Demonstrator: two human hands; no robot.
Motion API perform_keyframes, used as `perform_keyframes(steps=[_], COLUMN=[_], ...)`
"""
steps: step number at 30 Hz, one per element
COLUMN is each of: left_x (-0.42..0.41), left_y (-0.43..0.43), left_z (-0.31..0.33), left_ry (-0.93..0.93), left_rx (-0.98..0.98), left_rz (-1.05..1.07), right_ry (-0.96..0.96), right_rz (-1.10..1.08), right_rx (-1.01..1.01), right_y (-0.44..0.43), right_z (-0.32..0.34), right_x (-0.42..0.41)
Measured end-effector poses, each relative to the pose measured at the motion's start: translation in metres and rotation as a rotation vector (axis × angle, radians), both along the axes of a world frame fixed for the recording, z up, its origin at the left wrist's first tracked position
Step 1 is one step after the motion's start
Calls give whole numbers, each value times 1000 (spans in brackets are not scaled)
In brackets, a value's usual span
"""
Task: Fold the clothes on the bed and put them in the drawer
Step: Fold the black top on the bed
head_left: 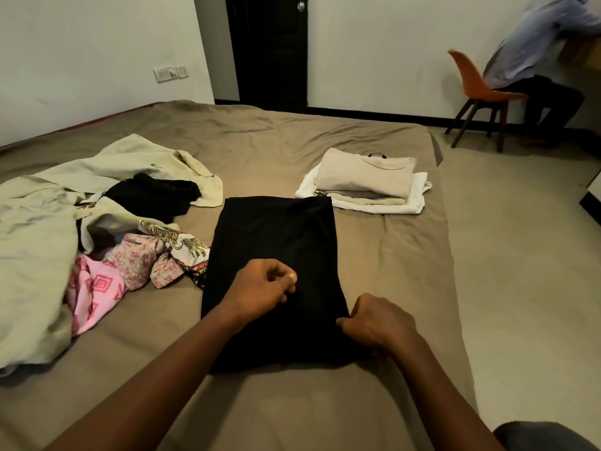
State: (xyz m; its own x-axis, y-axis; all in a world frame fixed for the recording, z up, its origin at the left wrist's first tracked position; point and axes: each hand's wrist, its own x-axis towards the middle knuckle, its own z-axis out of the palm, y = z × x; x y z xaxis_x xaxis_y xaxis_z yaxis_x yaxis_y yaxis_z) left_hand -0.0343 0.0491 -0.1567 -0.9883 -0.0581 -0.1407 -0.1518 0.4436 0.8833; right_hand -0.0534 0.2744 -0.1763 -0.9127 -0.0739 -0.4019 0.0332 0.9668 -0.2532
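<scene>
Long black soft-cloth garment (276, 242) lying flat on the brown-sheeted bed (292, 141).
The right hand (374, 323) pinches its near right edge; the left hand (263, 288) rests curled on top, grasp unclear. Limp and light, it will likely sag: best held at both near corners.

One wide-angle head camera looked forward and down from the near edge of the bed (292, 131). It sat close above the left hand (263, 284) and right hand (377, 323), and took in the far wall (374, 50) and door (266, 50).
</scene>
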Motion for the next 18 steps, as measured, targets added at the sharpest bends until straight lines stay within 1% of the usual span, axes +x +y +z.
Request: perform_keyframes(steps=[1, 2, 3, 4, 6, 7, 8, 9, 10, 11, 12, 13, 14, 16, 17, 18], left_x=[-4, -8, -12, -14, -22, -27, -31, -39, -46, -52, -61, -70, -76, -93, -106, -124], left_y=[-3, -5, -6, -6, -6, -7, -7, -10, -11, -13, -19, -26, -34, -55, -66, -78], left_z=[-4, -8, -13, -18, -27, -30, -32, -34, -36, -39, -43, -48, -52, -54, -52, -50], left_ry=[11, 33, 49, 46, 9, 23, 77, 157, 237, 303, 344, 367, 378, 378, 402, 445], left_rx=[-66, -154, -244, -321, -423, -483, -565, -648, -701, -707, -683, -662, -657, -690, -716, -745], left_rz=[-7, -29, -71, -135, -274, -310, -316, -296, -273, -256, -239, -216, -180, -79, -29, 15], right_ry=[56, 146, 225, 276, 317, 364, 436, 506, 529, 486, 414, 342, 279, 227, 270, 366], right_rz=[-2, -21, -58, -106, -170, -142, -63, 66, 229, 377, 473, 478, 383, 86, -3, -33], right_rx=[70, 91, 58, -34, -240, -272, -258, -238, -229, -190, -92, 70, 227, 495, 546, 525], right_y=[0, -1, -4, -7, -18, -27, -38, -55, -72, -87, -102, -110, -108, -88, -77, -70], right_z=[6, 9, 12, 15, 18, 19, 19, 17, 14, 9, 1, -5, -8, -5, -2, -2], right_x=[-3, -11, -23, -38, -76, -95, -112, -128, -140, -149, -160, -170, -179, -195, -202, -211])
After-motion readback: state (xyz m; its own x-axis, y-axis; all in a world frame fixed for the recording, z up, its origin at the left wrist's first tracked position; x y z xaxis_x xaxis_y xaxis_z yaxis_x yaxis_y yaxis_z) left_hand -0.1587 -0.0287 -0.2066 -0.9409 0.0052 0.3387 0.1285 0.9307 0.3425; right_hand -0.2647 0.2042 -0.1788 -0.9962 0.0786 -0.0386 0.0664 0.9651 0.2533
